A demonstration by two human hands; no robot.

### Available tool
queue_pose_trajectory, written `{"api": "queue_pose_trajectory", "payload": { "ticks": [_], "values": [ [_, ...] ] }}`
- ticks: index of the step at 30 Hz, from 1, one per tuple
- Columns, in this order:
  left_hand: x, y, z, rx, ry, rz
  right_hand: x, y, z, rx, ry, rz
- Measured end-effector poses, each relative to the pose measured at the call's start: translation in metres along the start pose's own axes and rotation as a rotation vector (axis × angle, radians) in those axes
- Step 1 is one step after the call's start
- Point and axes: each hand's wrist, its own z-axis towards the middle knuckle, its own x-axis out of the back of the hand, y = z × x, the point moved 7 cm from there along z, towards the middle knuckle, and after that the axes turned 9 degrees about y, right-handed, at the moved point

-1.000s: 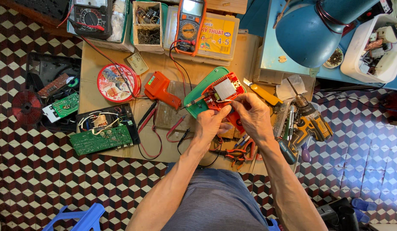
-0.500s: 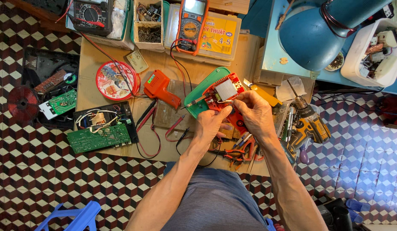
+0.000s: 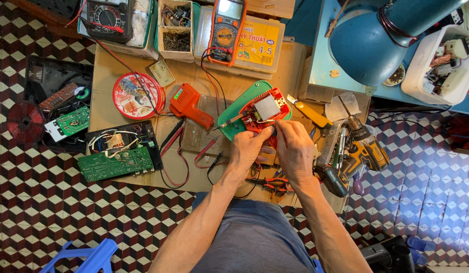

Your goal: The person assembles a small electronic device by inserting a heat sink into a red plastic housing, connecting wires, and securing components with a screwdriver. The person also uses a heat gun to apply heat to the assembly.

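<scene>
Both hands meet at the near edge of an opened red device (image 3: 259, 115) with a silver heat sink, which lies on a green casing (image 3: 233, 115) at the middle of the wooden desk (image 3: 290, 65): the left hand (image 3: 248, 146) pinches the red housing's lower edge with fingertips, and the right hand (image 3: 293, 146) is curled beside it, fingers at the same edge, though whether it grips anything cannot be told. To the left lie an orange soldering gun (image 3: 188, 105), a round red tin (image 3: 135, 96) and a green circuit board (image 3: 114, 164). A yellow cordless drill (image 3: 363, 146) lies to the right, an orange multimeter (image 3: 225, 31) at the far edge.
</scene>
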Motion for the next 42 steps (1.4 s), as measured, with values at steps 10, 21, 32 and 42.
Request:
{"api": "queue_pose_trajectory", "payload": {
  "ticks": [10,21,32,42],
  "values": [
    [-0.004,0.002,-0.002,-0.039,0.010,-0.025,-0.001,0.000,-0.015,0.007,-0.056,0.016],
    [-0.008,0.003,-0.002,-0.049,0.124,0.017,-0.003,0.009,-0.020,-0.104,-0.046,0.069],
    [-0.009,-0.001,-0.001,-0.088,0.177,0.020,-0.030,0.078,-0.031,-1.021,-0.129,0.817],
    [-0.009,0.003,-0.003,-0.088,0.154,0.034,-0.050,0.112,-0.030,-1.117,-0.340,0.897]
  ]
}}
